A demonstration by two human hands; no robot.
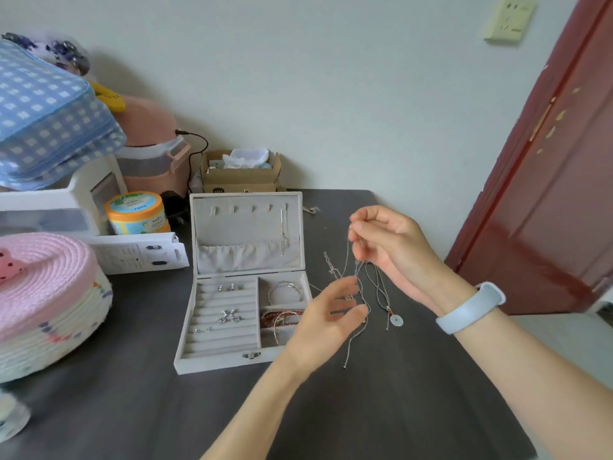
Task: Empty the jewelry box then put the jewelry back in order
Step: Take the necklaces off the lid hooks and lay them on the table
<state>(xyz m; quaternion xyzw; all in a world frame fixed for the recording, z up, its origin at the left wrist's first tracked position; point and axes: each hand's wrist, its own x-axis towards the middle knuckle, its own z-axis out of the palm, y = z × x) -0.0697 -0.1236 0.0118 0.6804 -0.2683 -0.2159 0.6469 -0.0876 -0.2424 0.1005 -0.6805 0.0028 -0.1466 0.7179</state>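
Barely begun — right hand (381,240) pinches tangled necklaces (371,287), left hand (326,322) open; jewelry box (243,361) mostly full.

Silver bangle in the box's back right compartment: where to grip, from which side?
Probably pinch the silver bangle on its near arc, coming from above. It lies flat in the jewelry box, walls close around it, so a side approach looks blocked. The left hand is nearest; the right hand holds necklaces.
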